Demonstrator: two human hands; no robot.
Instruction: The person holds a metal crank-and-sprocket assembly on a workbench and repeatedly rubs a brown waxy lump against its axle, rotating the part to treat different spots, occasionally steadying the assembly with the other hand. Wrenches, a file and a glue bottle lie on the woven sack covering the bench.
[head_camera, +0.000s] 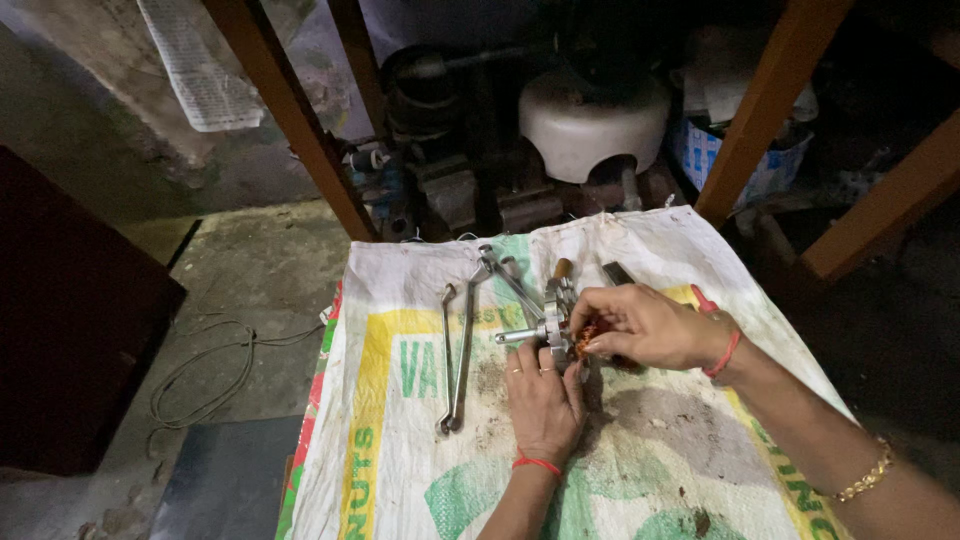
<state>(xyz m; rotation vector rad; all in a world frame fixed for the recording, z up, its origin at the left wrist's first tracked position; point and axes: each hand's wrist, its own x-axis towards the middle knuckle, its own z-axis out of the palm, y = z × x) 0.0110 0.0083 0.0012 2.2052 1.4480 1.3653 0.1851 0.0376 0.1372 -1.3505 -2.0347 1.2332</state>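
Observation:
My left hand (545, 395) rests on the white printed sack (400, 440) and grips the base of a small metal part with a shaft and toothed disc (545, 330), held just above the sack. My right hand (645, 325) comes in from the right and pinches a reddish-brown, rusty-looking piece (590, 333) against that part. Red thread bands circle both wrists, and a gold bracelet (865, 478) sits on my right forearm. Two long ring spanners (455, 360) lie to the left of my hands.
More spanners and a wooden-handled tool (520, 280) lie behind my hands. Beyond the sack stand wooden frame legs (300, 120), dark machine parts (440, 150), a white rounded tub (590, 120) and a blue-and-white bag (700, 150). A cable (210, 370) loops on the concrete floor at left.

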